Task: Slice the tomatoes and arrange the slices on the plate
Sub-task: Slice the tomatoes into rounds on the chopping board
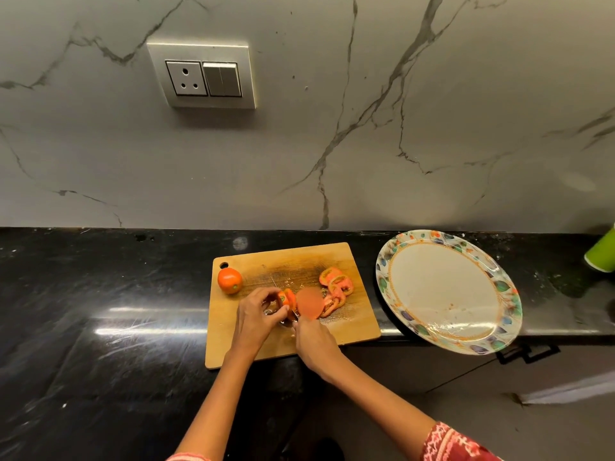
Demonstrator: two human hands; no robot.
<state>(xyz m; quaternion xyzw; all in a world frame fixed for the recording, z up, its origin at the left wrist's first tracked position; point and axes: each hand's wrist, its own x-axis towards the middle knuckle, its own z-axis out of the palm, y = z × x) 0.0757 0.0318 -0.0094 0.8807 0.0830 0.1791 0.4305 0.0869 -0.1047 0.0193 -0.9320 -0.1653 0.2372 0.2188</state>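
Note:
A wooden cutting board (349, 331) lies on the black counter. My left hand (258, 319) grips the remaining piece of a tomato (287, 298) at the board's middle. My right hand (312, 344) holds a knife (294, 315) whose blade runs between the tomato piece and a freshly cut round slice (309, 302); most of the knife is hidden by the hands. Several cut slices (336, 287) are piled to the right on the board. A whole tomato (229, 280) sits at the board's far left corner. The floral-rimmed white plate (499, 287) lies right of the board, holding no slices.
A green container (602, 252) stands at the right edge of the counter. A marble wall with a socket and switch panel (203, 76) rises behind. The plate overhangs the counter's front edge above a cabinet handle (529, 354).

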